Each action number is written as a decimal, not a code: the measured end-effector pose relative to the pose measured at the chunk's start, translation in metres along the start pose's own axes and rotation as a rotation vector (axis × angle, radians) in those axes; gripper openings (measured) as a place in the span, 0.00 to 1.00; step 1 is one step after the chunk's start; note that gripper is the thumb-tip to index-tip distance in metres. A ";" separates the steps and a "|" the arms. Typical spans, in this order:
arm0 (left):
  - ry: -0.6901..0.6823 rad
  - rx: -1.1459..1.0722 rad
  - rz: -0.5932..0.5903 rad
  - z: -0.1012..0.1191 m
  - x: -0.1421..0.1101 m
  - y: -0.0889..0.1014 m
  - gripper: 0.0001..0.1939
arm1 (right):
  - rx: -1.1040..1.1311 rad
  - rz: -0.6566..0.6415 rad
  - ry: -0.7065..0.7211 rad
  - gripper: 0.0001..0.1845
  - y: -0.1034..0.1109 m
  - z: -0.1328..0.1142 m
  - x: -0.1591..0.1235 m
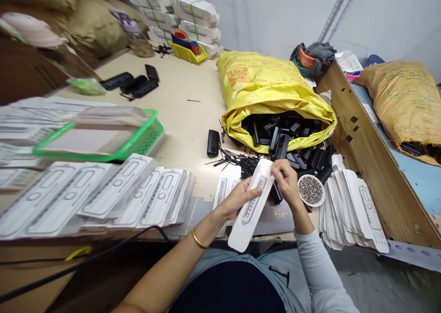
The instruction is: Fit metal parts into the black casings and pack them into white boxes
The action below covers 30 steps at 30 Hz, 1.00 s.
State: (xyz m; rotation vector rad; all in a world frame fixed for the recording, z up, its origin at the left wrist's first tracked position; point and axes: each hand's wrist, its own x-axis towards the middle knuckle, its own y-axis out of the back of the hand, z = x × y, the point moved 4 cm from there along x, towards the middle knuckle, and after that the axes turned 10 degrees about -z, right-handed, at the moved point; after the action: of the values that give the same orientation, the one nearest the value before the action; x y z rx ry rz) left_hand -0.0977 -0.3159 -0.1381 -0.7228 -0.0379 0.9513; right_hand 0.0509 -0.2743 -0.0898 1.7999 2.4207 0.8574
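Over the bench's [193, 83] near edge, carton [245, 230] slanting | left grip [237, 200] holding its middle, right grip [286, 182] pinching its upper end | bowl [313, 205] sitting beside right wrist [300, 212]; swinging outward could be spilling metal bits [310, 189]

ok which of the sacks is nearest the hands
The yellow sack, its open mouth showing black parts. The orange sack lies farther right, past the wooden board; the brown sacks are piled at back left.
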 end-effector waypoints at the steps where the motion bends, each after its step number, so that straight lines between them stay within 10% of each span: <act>1: -0.054 -0.007 -0.003 0.004 -0.001 -0.003 0.35 | 0.056 0.116 -0.051 0.13 -0.001 0.003 -0.008; 10: -0.217 0.286 0.100 0.002 0.001 -0.012 0.24 | 0.420 0.240 -0.329 0.12 -0.048 0.020 -0.035; 22: -0.172 0.489 0.147 -0.002 -0.004 -0.019 0.44 | 0.861 0.268 -0.364 0.11 -0.040 0.020 -0.024; 30: -0.099 0.480 0.129 0.003 -0.001 -0.015 0.48 | 0.688 0.330 -0.382 0.13 -0.048 0.013 -0.054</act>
State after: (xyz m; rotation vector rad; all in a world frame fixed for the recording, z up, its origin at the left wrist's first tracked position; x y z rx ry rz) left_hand -0.0891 -0.3206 -0.1268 -0.2365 0.1481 1.0677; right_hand 0.0305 -0.3258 -0.1381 2.3260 2.3398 -0.3822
